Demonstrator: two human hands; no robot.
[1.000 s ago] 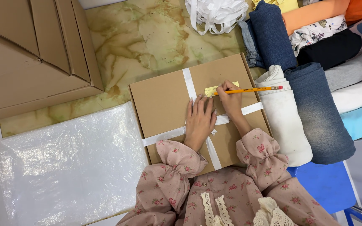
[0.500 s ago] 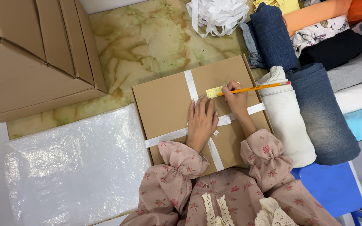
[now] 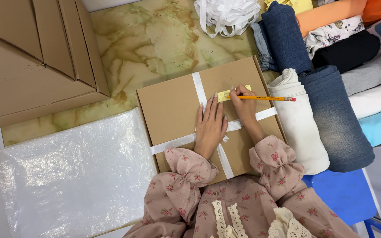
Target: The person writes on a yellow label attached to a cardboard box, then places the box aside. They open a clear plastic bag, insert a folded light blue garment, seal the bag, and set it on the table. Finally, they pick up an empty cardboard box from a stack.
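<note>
- Head view: one flat cardboard box point(image 3: 177, 110) lies on the marble floor point(image 3: 155, 39) in front of the person, lid shut.
- Two white straps point(image 3: 198, 88) cross on the lid, one lengthwise, one crosswise; strapping looks done.
- One yellow note point(image 3: 225, 93) sits on the lid beside the lengthwise strap, near the far edge.
- Left hand point(image 3: 210, 128) rests flat on the lid over the crossing of the straps, fingers extended and slightly spread, gripping nothing.
- Right hand point(image 3: 243, 103) has its fingers clamped on one orange pencil point(image 3: 265, 98), tip at the note, eraser end pointing right over the rolled cloth.
- Judgement: box closed and bound; marking of the note in hand. Whether any writing is on the note cannot be told.
- One clear plastic sheet point(image 3: 71, 176) lies just left of the box, touching its edge.
- Stacked cardboard boxes point(image 3: 31, 57) stand at upper left; at least two, exact count unclear.
- One bundle of white strap point(image 3: 228, 13) lies at the top, apart from the box.
- Rolled cloths point(image 3: 331, 110) line the right side, about ten visible; the white roll touches the box.
- One blue stool point(image 3: 345, 194) at lower right, partly seen.
</note>
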